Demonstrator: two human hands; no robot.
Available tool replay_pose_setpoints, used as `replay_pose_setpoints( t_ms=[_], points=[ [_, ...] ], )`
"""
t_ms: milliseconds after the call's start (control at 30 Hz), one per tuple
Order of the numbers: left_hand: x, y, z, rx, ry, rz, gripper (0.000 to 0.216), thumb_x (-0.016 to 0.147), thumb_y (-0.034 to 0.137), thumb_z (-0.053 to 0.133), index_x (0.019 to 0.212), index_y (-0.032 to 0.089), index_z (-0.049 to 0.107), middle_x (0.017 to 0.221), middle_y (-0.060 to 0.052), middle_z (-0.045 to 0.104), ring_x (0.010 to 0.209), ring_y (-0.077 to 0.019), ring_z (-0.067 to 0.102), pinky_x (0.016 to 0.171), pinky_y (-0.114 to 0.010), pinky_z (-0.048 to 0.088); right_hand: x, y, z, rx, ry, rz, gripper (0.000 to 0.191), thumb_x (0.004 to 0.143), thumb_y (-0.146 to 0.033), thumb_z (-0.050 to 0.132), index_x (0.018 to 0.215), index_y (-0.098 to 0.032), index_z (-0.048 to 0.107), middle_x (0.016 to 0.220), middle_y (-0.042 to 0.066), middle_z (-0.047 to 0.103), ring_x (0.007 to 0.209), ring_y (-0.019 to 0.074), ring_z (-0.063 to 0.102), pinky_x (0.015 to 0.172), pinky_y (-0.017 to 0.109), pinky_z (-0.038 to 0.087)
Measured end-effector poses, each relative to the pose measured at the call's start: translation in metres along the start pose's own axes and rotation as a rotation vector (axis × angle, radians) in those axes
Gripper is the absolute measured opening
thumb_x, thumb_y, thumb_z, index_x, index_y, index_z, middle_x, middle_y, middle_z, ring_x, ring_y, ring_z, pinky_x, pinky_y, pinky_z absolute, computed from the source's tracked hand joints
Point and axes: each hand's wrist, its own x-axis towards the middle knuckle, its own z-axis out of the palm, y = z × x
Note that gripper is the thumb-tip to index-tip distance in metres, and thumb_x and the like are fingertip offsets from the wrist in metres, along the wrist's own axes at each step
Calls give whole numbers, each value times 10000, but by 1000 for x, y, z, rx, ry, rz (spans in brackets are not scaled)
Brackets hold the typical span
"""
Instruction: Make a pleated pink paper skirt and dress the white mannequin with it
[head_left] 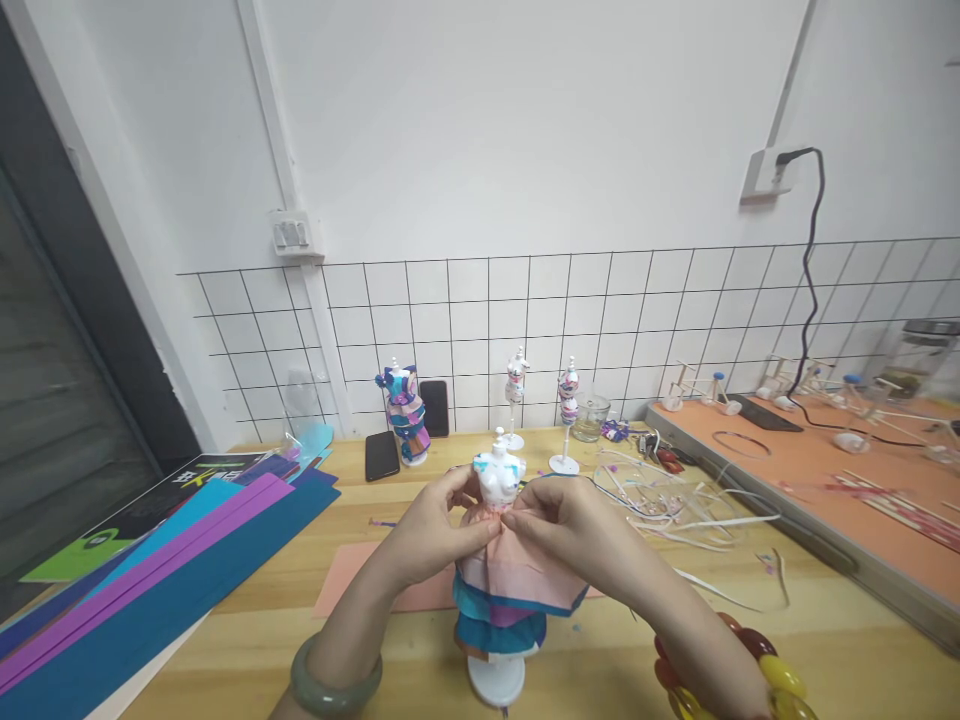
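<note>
A small white dress-form mannequin (pixel 499 478) stands upright on a round white base in front of me. Around it hangs a tiered paper skirt (pixel 499 632) in blue, teal and purple, with a pink paper layer (pixel 536 572) edged in blue on top. My left hand (pixel 442 520) pinches the pink paper at the waist from the left. From the right, my right hand (pixel 564 520) pinches the same layer, thumb and forefinger close to the other hand's. The fingertips partly cover the waist. A pink paper sheet (pixel 349 580) lies behind on the wooden table.
Coloured paper sheets (pixel 187 570) spread at the left. Along the back stand a dressed mannequin (pixel 409 415), two barer mannequins (pixel 515 385), phones (pixel 382 455) and a glass (pixel 591 418). Loose white strips (pixel 675 500) lie right, beside an orange-topped surface (pixel 817 500) bearing wooden stick models.
</note>
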Motion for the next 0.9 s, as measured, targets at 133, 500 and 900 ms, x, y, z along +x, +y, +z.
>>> replay_pose_setpoints(
  t_ms=[133, 500, 900],
  points=[
    [1, 2, -1, -28, -22, 2, 202, 795, 252, 593, 972, 155, 611, 975, -65, 636, 928, -204, 564, 833, -318, 436, 1, 0, -1, 45, -27, 28, 255, 793, -304, 551, 586, -172, 486, 552, -43, 427, 549, 103, 388, 487, 217, 263],
    [4, -2, 5, -55, 79, -34, 228, 776, 307, 631, 945, 155, 624, 904, -48, 648, 849, -193, 576, 770, -298, 445, 3, 3, -1, 69, -59, 17, 197, 826, -294, 530, 671, -173, 533, 638, -11, 556, 605, 128, 489, 510, 225, 317],
    [10, -17, -3, -243, 400, -177, 320, 739, 317, 652, 1003, 136, 635, 815, -55, 667, 803, -201, 615, 720, -291, 467, -8, -12, 0, -212, 71, -330, 344, 813, -283, 633, 1132, -219, 521, 1202, 84, 497, 1087, 224, 475, 879, 355, 426]
  ],
)
